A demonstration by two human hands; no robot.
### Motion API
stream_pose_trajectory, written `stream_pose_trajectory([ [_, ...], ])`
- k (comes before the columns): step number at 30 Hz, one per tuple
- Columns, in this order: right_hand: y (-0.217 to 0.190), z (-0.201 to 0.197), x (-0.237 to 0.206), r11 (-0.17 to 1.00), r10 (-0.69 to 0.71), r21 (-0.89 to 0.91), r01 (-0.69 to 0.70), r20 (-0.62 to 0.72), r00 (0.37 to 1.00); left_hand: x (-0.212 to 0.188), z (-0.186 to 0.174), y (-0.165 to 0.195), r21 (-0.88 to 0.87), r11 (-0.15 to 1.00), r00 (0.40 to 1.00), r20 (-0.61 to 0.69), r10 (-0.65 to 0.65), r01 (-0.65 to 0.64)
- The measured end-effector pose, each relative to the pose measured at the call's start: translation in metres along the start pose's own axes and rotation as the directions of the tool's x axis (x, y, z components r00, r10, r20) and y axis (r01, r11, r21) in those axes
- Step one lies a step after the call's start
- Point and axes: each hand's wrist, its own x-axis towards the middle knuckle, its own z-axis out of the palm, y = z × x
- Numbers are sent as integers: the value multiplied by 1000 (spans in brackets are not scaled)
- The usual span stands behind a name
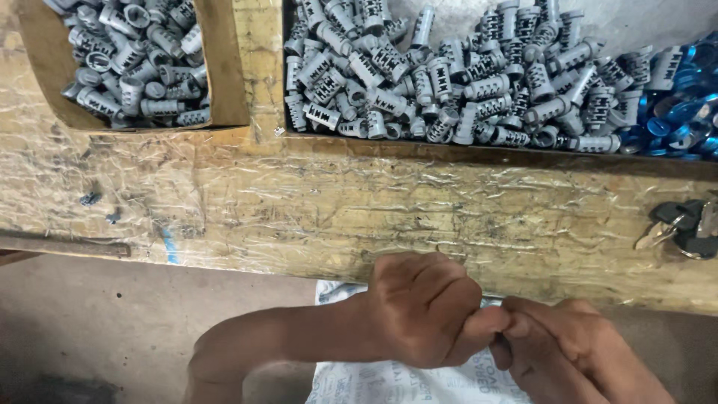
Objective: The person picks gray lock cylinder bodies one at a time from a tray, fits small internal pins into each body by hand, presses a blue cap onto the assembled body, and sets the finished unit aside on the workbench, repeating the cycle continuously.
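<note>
while the left hand (419, 310) is curled into a loose fist and the right hand (568, 344) is bunched up against it, fingertips meeting at the edge of the worn wooden bench (336, 209), whatever they pinch is hidden between them; i cannot tell what either hand grips, or whether it grips anything. the nearest loose pieces are the grey slotted cylinders (464, 82), heaped in a tray across the bench, well apart from the hands, with more in a cardboard box (224, 75) at upper left and shiny blue caps (680, 112) at the far right. a bunch of keys (684, 224) lies near the right edge. a printed white sack (389, 381) sits below the hands. my guess is that a small piece worked out over the bench edge could slip from the fingers and drop to the sack or the floor, since nothing is under it but cloth.
</note>
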Motion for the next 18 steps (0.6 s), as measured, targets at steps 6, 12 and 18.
stream_pose_trajectory([
  [6,12,5,8,926,-251,285,247,-24,968,3,4,17,53,973,956,180,-231,225],
  [12,43,22,47,856,-285,338,391,-322,903,4,36,-2,58,800,742,339,-578,597],
  [18,93,4,82,861,-472,-30,508,-419,776,-1,57,-15,85,869,836,241,-493,488],
])
